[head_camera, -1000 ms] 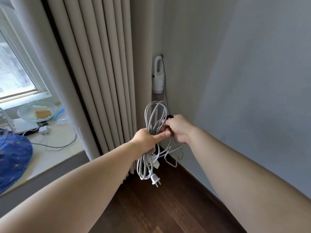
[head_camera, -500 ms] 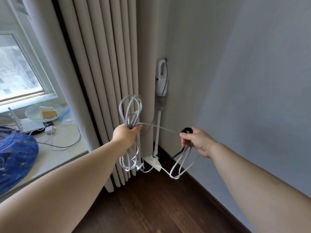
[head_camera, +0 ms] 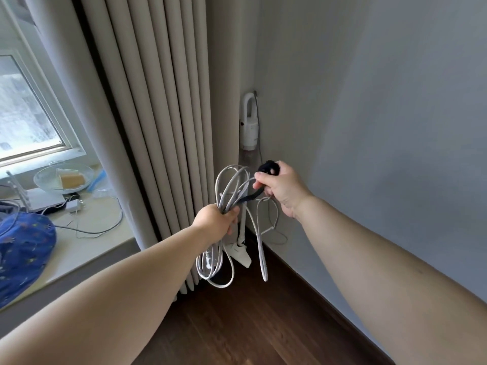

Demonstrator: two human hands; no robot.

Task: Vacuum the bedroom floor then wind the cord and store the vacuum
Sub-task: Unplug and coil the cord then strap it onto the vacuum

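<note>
Two hands are sharing the job: the left hand [head_camera: 216, 219] is gripping the coiled cord [head_camera: 229, 196], loops hanging lengthwise, while the right hand [head_camera: 279, 185], just beside it to the right, is pinching a black strap [head_camera: 247, 197] stretched toward the bundle, the vacuum [head_camera: 249, 122] standing behind in the corner.

Right hand [head_camera: 283, 189] back beside cord bundle [head_camera: 229, 196], black strap [head_camera: 250, 197] now taut.

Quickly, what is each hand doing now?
Left hand: grips the coiled cord.
Right hand: holds the black strap.
</note>
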